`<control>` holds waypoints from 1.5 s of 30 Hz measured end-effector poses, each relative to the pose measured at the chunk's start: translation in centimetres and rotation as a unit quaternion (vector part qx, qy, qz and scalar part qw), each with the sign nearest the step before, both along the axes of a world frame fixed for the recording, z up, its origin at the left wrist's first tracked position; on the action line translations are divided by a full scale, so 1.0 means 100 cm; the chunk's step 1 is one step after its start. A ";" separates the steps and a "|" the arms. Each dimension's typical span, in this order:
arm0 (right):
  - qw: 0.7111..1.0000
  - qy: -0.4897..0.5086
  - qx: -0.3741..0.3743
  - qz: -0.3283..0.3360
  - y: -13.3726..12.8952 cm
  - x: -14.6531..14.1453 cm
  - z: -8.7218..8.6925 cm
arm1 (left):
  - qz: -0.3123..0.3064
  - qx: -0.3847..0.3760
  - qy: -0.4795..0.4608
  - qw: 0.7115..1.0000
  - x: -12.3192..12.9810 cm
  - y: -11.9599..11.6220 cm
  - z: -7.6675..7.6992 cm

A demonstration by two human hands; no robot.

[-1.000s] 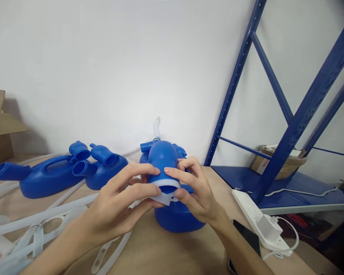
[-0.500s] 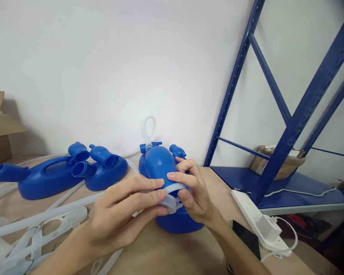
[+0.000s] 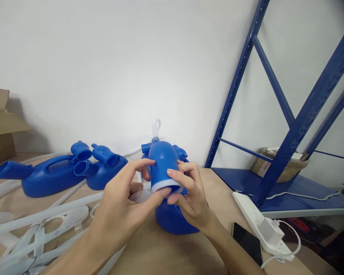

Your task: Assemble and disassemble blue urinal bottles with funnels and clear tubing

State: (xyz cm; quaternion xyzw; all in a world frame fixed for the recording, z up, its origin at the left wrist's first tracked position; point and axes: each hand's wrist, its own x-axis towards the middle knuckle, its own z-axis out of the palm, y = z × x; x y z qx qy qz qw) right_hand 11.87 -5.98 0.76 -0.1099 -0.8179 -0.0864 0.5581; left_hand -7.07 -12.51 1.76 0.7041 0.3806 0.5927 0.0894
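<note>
Between my two hands is a blue domed plastic cup (image 3: 163,162), its open mouth tilted down toward me. A white ring (image 3: 159,185) runs around the visible front of its rim. My left hand (image 3: 126,202) grips the cup's left side, with the thumb at the rim. The fingers of my right hand (image 3: 191,193) hold the right side and lower edge. A translucent flap (image 3: 141,195) shows beneath the left fingers, partly hidden. Behind and below the cup sits a blue plastic bottle (image 3: 172,224). A looped clear hose (image 3: 155,129) rises behind the cup.
At left stand two blue handled bottles (image 3: 50,183) (image 3: 99,178), with smaller blue caps near them. Translucent tubes and straps (image 3: 43,240) cover the left front. To the right are a phone (image 3: 246,242), a power strip (image 3: 255,217) and a blue metal shelf (image 3: 286,183). A cardboard box (image 3: 2,130) stands far left.
My left hand has gone from pinching the translucent part at the rim to gripping the cup's side. The cup's mouth now faces me more, and the white ring lies along its edge.
</note>
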 end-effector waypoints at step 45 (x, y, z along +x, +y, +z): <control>0.993 -0.099 -0.068 0.013 -0.015 -0.013 0.001 | 0.163 0.053 -0.303 0.938 -0.009 0.002 0.022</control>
